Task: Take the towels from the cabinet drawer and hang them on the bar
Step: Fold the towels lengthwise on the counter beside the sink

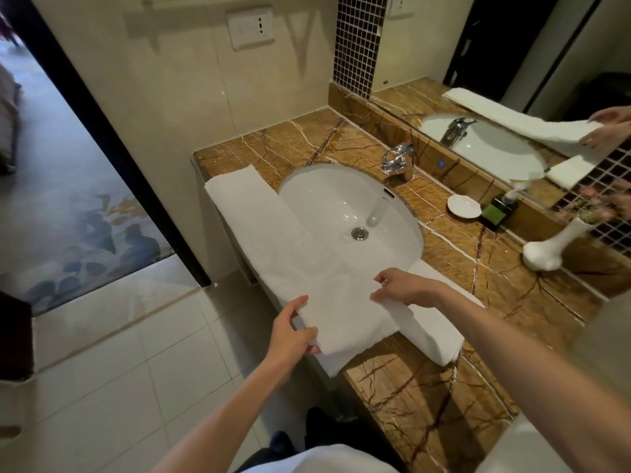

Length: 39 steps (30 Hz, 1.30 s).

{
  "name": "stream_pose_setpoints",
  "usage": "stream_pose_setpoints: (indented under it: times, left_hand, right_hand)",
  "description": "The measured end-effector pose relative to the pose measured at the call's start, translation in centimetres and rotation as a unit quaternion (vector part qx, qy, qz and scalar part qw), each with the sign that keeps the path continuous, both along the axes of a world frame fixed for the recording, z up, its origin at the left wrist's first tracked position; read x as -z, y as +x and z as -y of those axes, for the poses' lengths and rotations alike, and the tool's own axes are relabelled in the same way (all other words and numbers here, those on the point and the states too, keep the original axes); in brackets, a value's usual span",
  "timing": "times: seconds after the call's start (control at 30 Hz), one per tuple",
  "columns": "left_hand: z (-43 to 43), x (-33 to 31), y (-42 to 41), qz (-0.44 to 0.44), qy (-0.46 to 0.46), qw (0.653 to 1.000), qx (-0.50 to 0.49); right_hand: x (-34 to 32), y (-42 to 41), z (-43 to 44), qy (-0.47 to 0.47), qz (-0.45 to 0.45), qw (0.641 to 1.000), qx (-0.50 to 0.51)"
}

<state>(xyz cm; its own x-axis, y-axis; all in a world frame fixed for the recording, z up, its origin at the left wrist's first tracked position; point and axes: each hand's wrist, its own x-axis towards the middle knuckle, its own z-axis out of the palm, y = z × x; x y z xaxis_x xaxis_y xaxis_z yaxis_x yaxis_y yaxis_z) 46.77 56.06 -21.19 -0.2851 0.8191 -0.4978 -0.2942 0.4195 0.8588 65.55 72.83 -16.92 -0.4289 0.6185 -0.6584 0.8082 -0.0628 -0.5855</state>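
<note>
A long white towel (273, 240) is laid along the front edge of the table (426, 404), overlapping the rim of the sink (341, 199). Its folded near end is clasped by the left grip (293, 331), thumb on top and fingers tucked beneath, at the corner overhanging the table. The far side of that fold is pinched by the right grip (406, 288), fingers curled. A second folded towel (440, 339) is partly covered by that end
</note>
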Motion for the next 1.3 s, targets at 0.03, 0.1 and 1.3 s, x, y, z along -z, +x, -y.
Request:
stream_pose_setpoints:
  times: [0.03, 0.1, 1.3]
  left_hand:
    - [0.0, 0.0, 0.2, 0.0, -0.002, 1.0, 0.001]
    - [-0.1, 0.0, 0.4, 0.0, -0.006, 1.0, -0.001]
    - [-6.8, 5.8, -7.8, -0.175, -0.07, 0.982, -0.014]
  right_hand:
    - [0.3, -0.1, 0.1, 0.033, 0.016, 0.999, -0.017]
    - [0.8, -0.3, 0.3, 0.094, 0.051, 0.993, -0.056]
    - [2.2, -1.1, 1.5, 0.154, 0.183, 0.958, -0.158]
